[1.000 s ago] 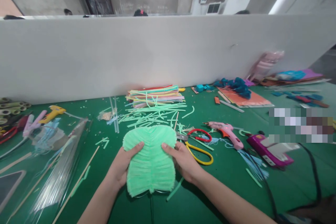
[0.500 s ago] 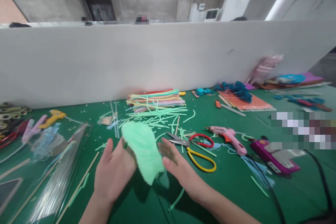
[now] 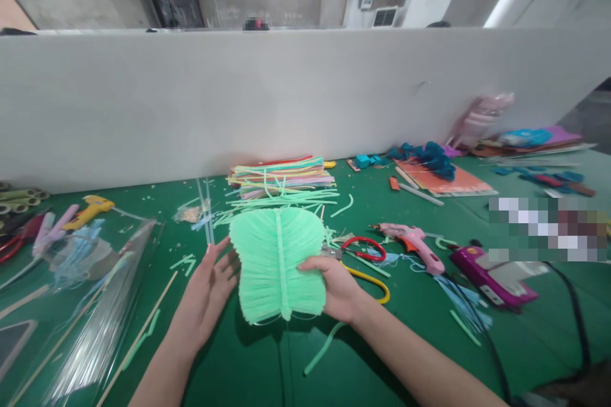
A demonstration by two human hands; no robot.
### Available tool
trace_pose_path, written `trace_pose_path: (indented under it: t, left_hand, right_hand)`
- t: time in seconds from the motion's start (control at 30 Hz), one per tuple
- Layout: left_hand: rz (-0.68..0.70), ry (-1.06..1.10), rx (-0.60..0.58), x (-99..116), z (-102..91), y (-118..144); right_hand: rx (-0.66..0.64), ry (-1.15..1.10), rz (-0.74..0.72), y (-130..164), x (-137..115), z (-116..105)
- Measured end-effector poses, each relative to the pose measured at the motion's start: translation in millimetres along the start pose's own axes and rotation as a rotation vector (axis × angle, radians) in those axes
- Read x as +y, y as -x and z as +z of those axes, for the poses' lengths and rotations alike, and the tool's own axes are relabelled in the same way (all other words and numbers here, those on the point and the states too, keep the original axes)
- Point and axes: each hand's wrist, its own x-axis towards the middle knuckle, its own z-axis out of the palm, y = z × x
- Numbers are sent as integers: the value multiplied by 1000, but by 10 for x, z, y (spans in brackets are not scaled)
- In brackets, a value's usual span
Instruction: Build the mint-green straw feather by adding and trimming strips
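A mint-green butterfly shape (image 3: 260, 267) made of fuzzy pipe cleaners, with a raised stem down its middle, faces me above the table. My right hand (image 3: 340, 286) pinches its right wing, thumb on the front and the other fingers behind. Beside the left wing is my left hand (image 3: 210, 292), palm turned inward and fingers stretched apart; its fingertips come close to the wing edge, and whether they touch it I cannot tell. Scissors with red and yellow handles (image 3: 365, 272) lie partly hidden behind the butterfly and my right hand.
A bundle of coloured pipe cleaners (image 3: 286, 179) lies at the back, green offcuts around it. On the right are a pink glue gun (image 3: 413, 243) and a purple tool (image 3: 491, 276) with a cable. Left are a yellow glue gun (image 3: 90, 211) and clear plastic wrap (image 3: 102, 324). A white partition (image 3: 296, 95) stands behind.
The butterfly has turned from a slanted, narrower view to face me flat. My right hand has gone from open beside it to pinching its right wing; the left hand has come off its left side.
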Motion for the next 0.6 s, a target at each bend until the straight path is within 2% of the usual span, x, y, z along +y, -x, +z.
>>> trace_pose_path:
  t: [0.13, 0.3, 0.43, 0.6]
  left_hand:
    - [-114, -7, -55, -48, 67, 48]
    - [-80, -23, -3, -96, 30, 10]
    - [-97, -68, -13, -110, 0, 0]
    - [-216, -228, -98, -97, 4, 65]
  right_hand:
    - [79, 33, -18, 2, 83, 69]
    - [224, 61, -154, -43, 148, 77]
    - [236, 58, -180, -69, 171, 57]
    - [263, 21, -218, -75, 170, 56]
